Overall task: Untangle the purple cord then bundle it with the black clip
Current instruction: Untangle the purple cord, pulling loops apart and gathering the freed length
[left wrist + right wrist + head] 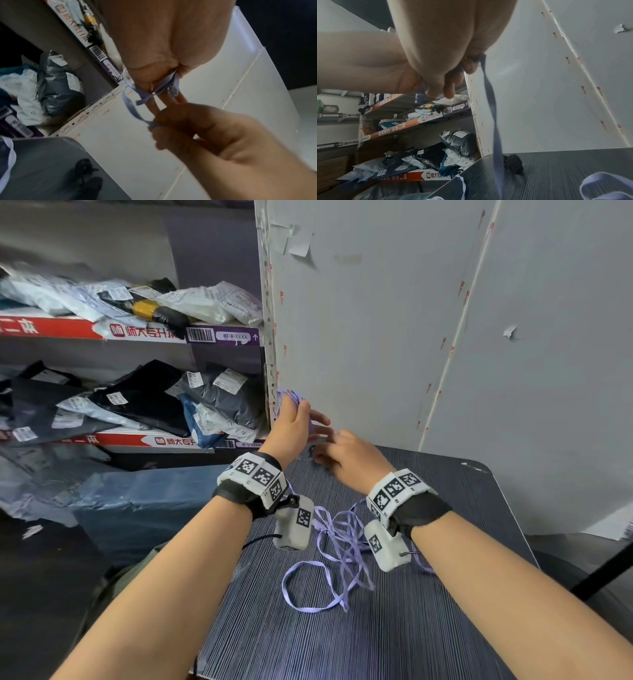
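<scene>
The purple cord is a flat ribbon. Several turns of it are wound round the fingers of my left hand [306, 417], held up near the white panel's edge; in the left wrist view the thumb presses these loops [158, 88] against the fingers. My right hand [323, 454], just right of it, pinches a strand [150, 123] that runs to those loops. From that pinch the cord [493, 108] hangs to the table, where the rest lies as a loose tangle [337, 559] between my wrists. The black clip [513, 162] lies on the table's far end, below both hands, untouched.
The dark striped table [428, 628] has a rounded far-right corner. A white corrugated panel [376, 337] stands right behind it. Left of the panel, shelves [137, 333] hold several parcels, and large wrapped packages [137, 501] sit beside the table's left edge.
</scene>
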